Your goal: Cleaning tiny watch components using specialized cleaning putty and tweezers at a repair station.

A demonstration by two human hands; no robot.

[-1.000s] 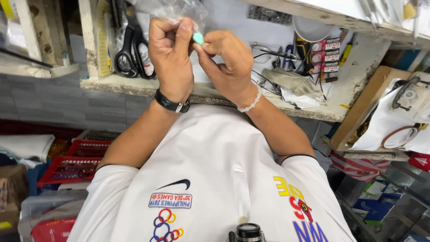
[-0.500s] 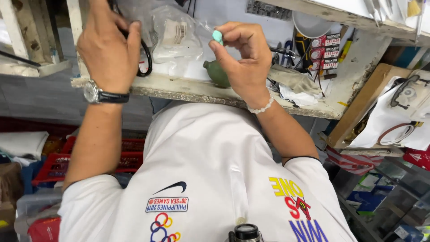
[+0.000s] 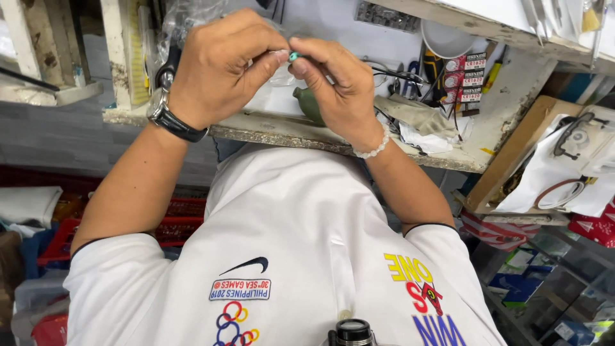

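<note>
The left hand [image 3: 218, 70] has come back from the left end of the desk and now meets the right hand [image 3: 336, 80] again at the small teal bead [image 3: 293, 56]. The bead sits pinched at the right hand's fingertips, raised above the desk's front edge [image 3: 275, 131], with the left thumb and forefinger closing on it from the other side. Holding it up like this brings it near the eyes and keeps both grips steady. It is too small to give a clear long axis; it seems to lie roughly sideways between the two hands. Both hands are closed in a fine pinch, the other fingers curled. Below them lies a green bulb [image 3: 309, 106] on the desk, behind it a clear bag [image 3: 186, 19], and on the wrists a watch [image 3: 168, 115] and a bracelet [image 3: 373, 148].
</note>
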